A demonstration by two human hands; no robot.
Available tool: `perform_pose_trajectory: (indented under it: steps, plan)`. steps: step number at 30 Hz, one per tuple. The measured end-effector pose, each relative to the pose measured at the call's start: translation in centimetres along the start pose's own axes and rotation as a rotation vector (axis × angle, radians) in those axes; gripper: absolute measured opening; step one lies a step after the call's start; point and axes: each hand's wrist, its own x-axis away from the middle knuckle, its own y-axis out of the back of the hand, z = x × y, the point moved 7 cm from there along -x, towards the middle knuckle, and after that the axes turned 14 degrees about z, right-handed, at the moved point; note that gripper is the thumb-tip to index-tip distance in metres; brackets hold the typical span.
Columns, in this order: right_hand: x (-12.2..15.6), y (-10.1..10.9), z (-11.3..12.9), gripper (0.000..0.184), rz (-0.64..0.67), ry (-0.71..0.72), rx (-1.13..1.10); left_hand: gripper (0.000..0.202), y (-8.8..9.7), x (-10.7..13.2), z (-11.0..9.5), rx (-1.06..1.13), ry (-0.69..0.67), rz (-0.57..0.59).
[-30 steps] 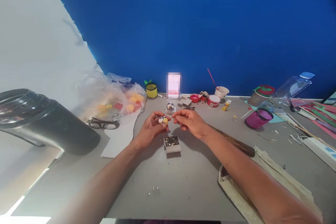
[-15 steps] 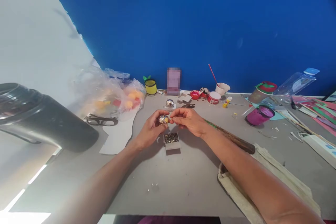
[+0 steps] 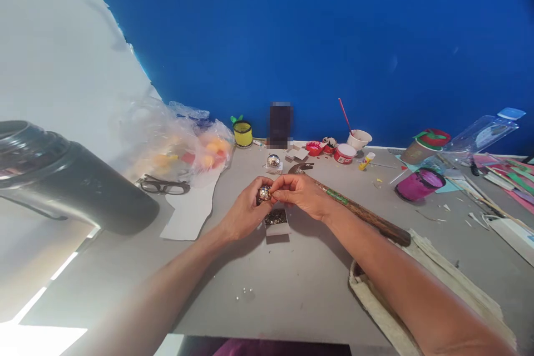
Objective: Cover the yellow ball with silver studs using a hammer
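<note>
My left hand (image 3: 248,206) is wrapped around a small ball (image 3: 264,194) covered in shiny metal heads like thumbtacks. From the other side, my right hand (image 3: 295,193) pinches with thumb and forefinger at the ball's right edge; what lies between those fingertips is too small to make out. Just below both hands stands a small open box (image 3: 277,228) filled with shiny metal tacks. Beyond them, a second silvery ball (image 3: 273,161) rests on a small white piece.
A hammer (image 3: 367,217) lies beside my right forearm, near a beige cloth (image 3: 450,283). To the left are a large dark flask (image 3: 95,189), glasses (image 3: 164,186) and plastic bags (image 3: 183,144). Paint pots (image 3: 344,153), a white cup (image 3: 359,139) and a purple container (image 3: 420,184) stand right.
My right fingertips have closed in against the ball, and its yellow patch is now mostly hidden. The whole view has shifted slightly.
</note>
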Motion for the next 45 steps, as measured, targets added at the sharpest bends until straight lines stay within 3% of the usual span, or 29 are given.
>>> perform_pose_trajectory:
  steps: [11,19,22,28,34,37,40,42,45]
  plan:
    - [0.0,-0.3,0.4,0.017,-0.020,0.028,0.033,0.017,0.2,0.5,-0.4,-0.057,0.116,-0.078]
    - [-0.2,-0.6,0.3,0.015,-0.025,0.064,0.034,0.015,0.0,0.7,-0.7,-0.064,0.091,-0.164]
    - [-0.3,-0.7,0.3,0.016,-0.012,0.061,0.040,0.014,-0.2,0.7,-0.6,-0.014,0.073,-0.175]
    - [0.1,0.0,0.7,0.019,0.013,0.001,0.142,0.018,-0.3,0.0,0.3,0.154,0.055,-0.087]
    - [1.4,3.0,3.4,0.019,-0.127,-0.026,0.370,0.036,0.2,-0.4,1.5,0.470,0.065,-0.046]
    - [2.5,5.5,4.5,0.017,-0.291,-0.176,0.799,0.039,0.2,-0.4,1.8,0.536,0.050,-0.039]
    - [3.4,8.2,3.3,0.026,-0.348,-0.524,1.208,0.042,0.3,-0.5,2.0,0.539,0.049,-0.052]
    - [3.6,9.5,1.7,0.033,-0.276,-0.691,1.268,0.042,0.3,-0.5,2.1,0.528,0.060,-0.067]
    - [3.6,10.4,0.6,0.032,-0.203,-0.716,1.241,0.039,0.6,-0.6,2.0,0.527,0.050,-0.090]
